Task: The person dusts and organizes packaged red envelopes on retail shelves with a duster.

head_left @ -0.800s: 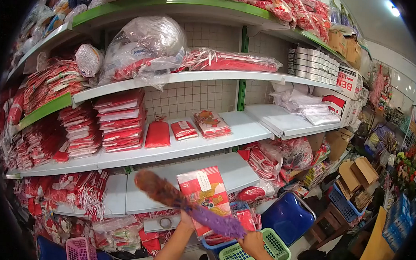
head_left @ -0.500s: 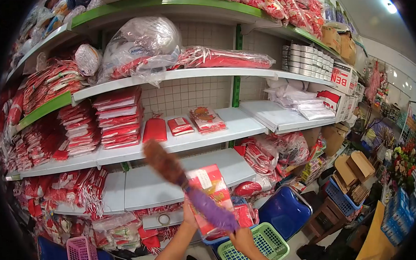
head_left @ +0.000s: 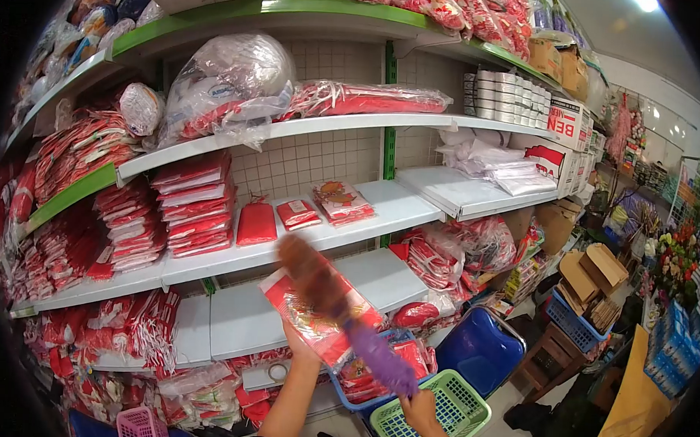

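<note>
My left hand (head_left: pixel 301 343) is closed on the lower left edge of a flat red packet (head_left: pixel 284 294) in clear plastic, tilted in front of the shelves. My right hand (head_left: pixel 420 409) grips the lower end of a feather duster (head_left: pixel 371 352), brown at the top and purple lower down. The brown end is blurred by motion. The duster crosses in front of the packet and hides part of it. Just behind and below, a blue basket (head_left: pixel 350 402) holds more red packets.
Three small red packs (head_left: pixel 257 224) lie on the middle shelf (head_left: pixel 397 206), right of a tall stack of red packets (head_left: pixel 202 212). A green basket (head_left: pixel 465 434) and a blue chair (head_left: pixel 481 349) stand at the lower right. A pink basket (head_left: pixel 142 426) is at lower left.
The packet in my left hand has shifted left and tilted differently. My right hand has moved slightly right and down, and the duster's brown end has swung to the right.
</note>
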`<state>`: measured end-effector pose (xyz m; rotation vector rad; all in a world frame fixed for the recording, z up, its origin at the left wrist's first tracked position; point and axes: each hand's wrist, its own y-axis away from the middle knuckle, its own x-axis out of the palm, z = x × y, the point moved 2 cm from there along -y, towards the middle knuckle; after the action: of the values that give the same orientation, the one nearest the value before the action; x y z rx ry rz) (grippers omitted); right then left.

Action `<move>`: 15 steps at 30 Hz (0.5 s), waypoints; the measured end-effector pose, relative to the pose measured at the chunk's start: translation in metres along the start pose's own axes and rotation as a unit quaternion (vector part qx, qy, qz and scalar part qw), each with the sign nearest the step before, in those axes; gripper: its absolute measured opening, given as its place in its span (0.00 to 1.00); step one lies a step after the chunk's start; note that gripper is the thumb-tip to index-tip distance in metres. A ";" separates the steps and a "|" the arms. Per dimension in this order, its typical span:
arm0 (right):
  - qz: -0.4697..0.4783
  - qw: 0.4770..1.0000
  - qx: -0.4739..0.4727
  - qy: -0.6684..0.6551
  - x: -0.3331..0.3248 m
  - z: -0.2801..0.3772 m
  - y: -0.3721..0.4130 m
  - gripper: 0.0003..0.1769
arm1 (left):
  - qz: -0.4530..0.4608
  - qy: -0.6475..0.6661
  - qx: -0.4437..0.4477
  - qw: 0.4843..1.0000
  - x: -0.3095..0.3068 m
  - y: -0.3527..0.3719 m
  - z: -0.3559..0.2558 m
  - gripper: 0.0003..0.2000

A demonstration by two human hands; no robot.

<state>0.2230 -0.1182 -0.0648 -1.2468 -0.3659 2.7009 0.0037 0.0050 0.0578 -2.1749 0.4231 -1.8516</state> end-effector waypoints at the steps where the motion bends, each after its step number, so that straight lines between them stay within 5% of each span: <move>1: -0.006 1.000 0.008 -0.021 -0.004 0.008 -0.004 0.16 | -0.007 -0.040 0.021 0.999 -0.020 0.002 0.000 0.26; 3: -0.018 0.998 0.023 -0.062 -0.014 0.021 -0.010 0.15 | 0.018 -0.023 0.001 1.000 -0.016 0.000 0.006 0.25; 5: -0.004 0.996 -0.084 0.007 -0.012 0.018 -0.007 0.15 | 0.269 0.093 -0.068 0.956 -0.054 -0.011 0.000 0.23; 6: 0.003 0.990 -0.137 0.041 -0.013 0.020 -0.007 0.15 | 0.018 0.053 0.041 0.998 -0.060 -0.005 0.001 0.21; 7: -0.007 0.993 -0.108 0.037 -0.017 0.018 -0.009 0.15 | -0.234 0.010 0.146 0.961 -0.066 0.004 0.002 0.20; 8: -0.016 0.996 -0.079 0.033 -0.023 0.018 -0.012 0.15 | -0.045 0.020 0.049 0.998 -0.052 -0.004 0.004 0.22; 10: -0.045 0.998 0.019 -0.050 -0.021 0.012 -0.017 0.14 | 0.102 -0.036 -0.039 0.993 0.009 0.013 0.008 0.27; 11: -0.046 0.996 0.024 -0.068 -0.022 0.015 -0.016 0.14 | -0.054 -0.065 -0.013 0.996 0.040 0.021 0.014 0.26; 13: -0.052 0.993 0.032 -0.102 -0.026 0.023 -0.016 0.13 | -0.060 -0.043 -0.034 0.997 0.032 0.020 0.017 0.26; 15: -0.020 0.998 -0.063 -0.003 -0.025 0.022 -0.011 0.14 | 0.066 0.033 -0.082 0.994 0.000 0.016 0.015 0.29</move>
<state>0.2225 -0.1172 -0.0301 -1.2503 -0.5645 2.6851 0.0180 -0.0094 0.0494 -2.1336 0.7392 -1.8786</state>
